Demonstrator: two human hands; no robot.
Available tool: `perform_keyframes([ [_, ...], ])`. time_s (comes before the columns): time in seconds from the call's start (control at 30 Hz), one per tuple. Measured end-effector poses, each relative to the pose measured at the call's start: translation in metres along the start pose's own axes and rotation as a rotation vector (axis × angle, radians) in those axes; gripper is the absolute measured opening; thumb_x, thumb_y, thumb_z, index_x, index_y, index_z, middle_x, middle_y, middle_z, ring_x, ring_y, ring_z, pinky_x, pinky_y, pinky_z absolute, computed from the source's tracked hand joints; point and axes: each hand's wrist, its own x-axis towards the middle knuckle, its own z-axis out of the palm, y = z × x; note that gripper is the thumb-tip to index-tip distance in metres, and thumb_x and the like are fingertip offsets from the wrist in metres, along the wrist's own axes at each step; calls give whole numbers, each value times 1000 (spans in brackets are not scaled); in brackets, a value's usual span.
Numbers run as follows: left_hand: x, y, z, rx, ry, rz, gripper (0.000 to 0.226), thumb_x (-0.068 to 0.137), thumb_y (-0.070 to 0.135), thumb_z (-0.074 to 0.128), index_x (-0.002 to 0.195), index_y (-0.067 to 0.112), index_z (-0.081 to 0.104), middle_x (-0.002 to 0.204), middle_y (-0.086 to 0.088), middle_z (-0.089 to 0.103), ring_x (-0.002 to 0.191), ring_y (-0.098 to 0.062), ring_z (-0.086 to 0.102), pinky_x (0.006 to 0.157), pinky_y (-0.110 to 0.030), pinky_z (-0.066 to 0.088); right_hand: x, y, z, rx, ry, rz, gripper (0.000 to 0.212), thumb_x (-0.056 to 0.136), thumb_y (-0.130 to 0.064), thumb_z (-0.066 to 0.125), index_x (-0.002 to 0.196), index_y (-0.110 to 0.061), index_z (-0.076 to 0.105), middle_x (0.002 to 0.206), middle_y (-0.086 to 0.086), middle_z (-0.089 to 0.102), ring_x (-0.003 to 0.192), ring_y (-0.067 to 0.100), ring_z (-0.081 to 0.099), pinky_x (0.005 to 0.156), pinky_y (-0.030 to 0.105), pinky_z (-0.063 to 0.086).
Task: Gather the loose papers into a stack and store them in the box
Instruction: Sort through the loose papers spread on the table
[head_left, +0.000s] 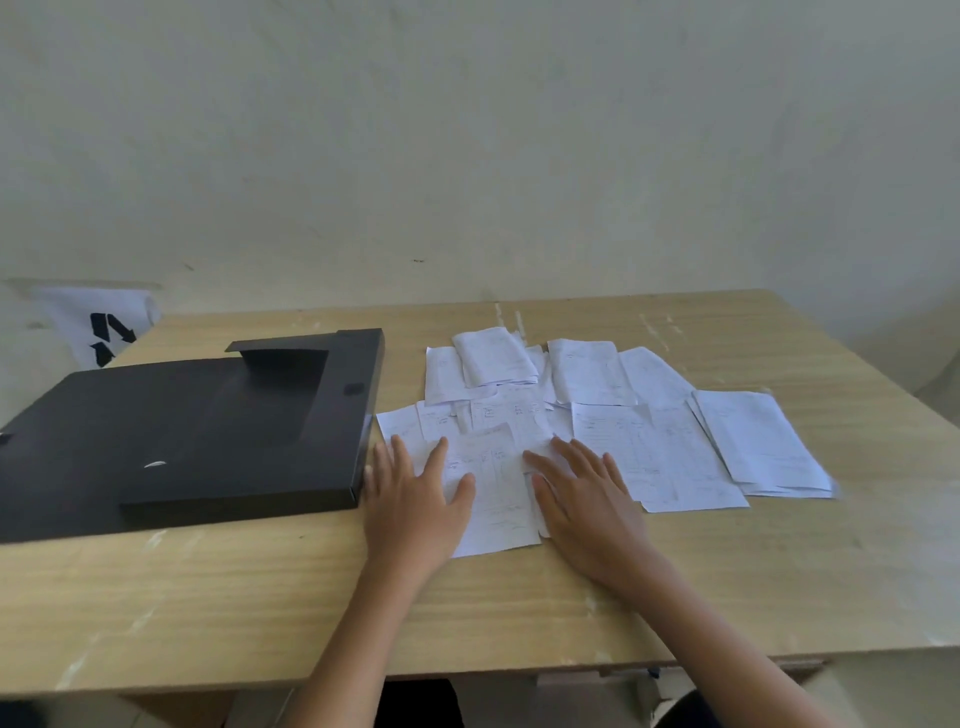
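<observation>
1. Papers (597, 415) lay scattered and overlapping across the middle and right of the wooden table (260, 587), white sheets with faint writing, some folded, none yet squared into a stack.
2. Just left of them sat the black box (182, 431), its lid flat and closed as far as I could see, nothing resting on top.
3. The person's left hand (413, 499) was spread open, palm down, on the nearest sheets, right beside the box's edge, gripping nothing.
4. The right hand (587, 499) was likewise open and flat, fingers splayed on the papers close by, with one sheet showing between the two hands.
5. Behind the table stood a plain pale wall (467, 156).
</observation>
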Motion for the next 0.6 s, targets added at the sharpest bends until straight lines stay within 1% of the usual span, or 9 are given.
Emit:
perform_keyframes([
  [0.1, -1, 10, 3, 8, 6, 5, 69, 101, 67, 25, 163, 39, 17, 173, -10, 1, 157, -38, -12, 126, -50, -9, -3, 0, -4, 83, 102, 31, 44, 105, -39, 28, 147, -38, 40, 160, -6, 30, 152, 12, 13, 125, 38, 5],
  [0.17, -1, 9, 3, -16, 21, 14, 69, 100, 68, 23, 162, 39, 18, 173, -7, 5, 158, -36, -9, 126, -49, -7, -7, 7, -8, 31, 179, 134, 45, 104, -39, 30, 147, -36, 40, 160, -5, 30, 153, 16, 9, 125, 42, 1],
  [0.2, 0, 6, 3, -33, 38, 11, 69, 100, 68, 23, 162, 38, 19, 172, -7, 8, 158, -35, -7, 127, -48, -5, -9, 11, -11, -12, 184, 195, 46, 103, -39, 31, 147, -36, 39, 161, -3, 28, 153, 19, 7, 124, 46, 0],
  [0.27, 3, 3, 2, -7, 53, 3, 70, 100, 67, 26, 163, 36, 19, 172, -11, 9, 158, -34, -4, 127, -48, -2, -10, 18, -13, -64, 130, 265, 45, 102, -39, 32, 146, -35, 39, 162, 1, 26, 153, 24, 7, 123, 52, 0],
  [0.33, 6, 7, 3, 49, 23, 0, 74, 99, 68, 27, 163, 32, 17, 172, -15, 4, 157, -38, -7, 127, -51, -4, -11, 23, -12, -91, 63, 248, 46, 101, -41, 32, 146, -35, 39, 161, 2, 26, 152, 25, 10, 123, 53, 4],
  [0.4, 10, 17, 5, 45, -10, 6, 75, 98, 70, 28, 162, 32, 17, 171, -17, 1, 156, -41, -10, 125, -53, -8, -9, 22, -10, -89, 38, 200, 45, 102, -43, 31, 146, -37, 39, 161, 1, 26, 152, 24, 10, 123, 51, 5],
  [0.5, 16, 36, 10, 19, -34, -11, 77, 97, 72, 28, 163, 35, 16, 172, -15, -2, 155, -45, -14, 123, -58, -12, -4, 15, -9, 27, 106, 123, 39, 103, -37, 36, 140, -37, 47, 156, -3, 37, 149, 18, 21, 123, 47, 14],
  [0.57, 20, 42, 10, -4, -41, -44, 79, 95, 74, 27, 163, 36, 14, 172, -13, -3, 154, -46, -16, 122, -60, -13, -1, 16, -13, 116, 173, 162, 38, 102, -35, 41, 138, -33, 52, 154, -4, 41, 146, 16, 25, 121, 43, 20],
  [0.6, 21, 43, 9, -13, -42, -49, 81, 94, 76, 27, 163, 36, 13, 172, -13, -3, 154, -46, -16, 122, -61, -12, 1, 19, -16, 125, 192, 190, 39, 101, -37, 43, 138, -33, 52, 154, -4, 40, 147, 17, 24, 121, 43, 20],
])
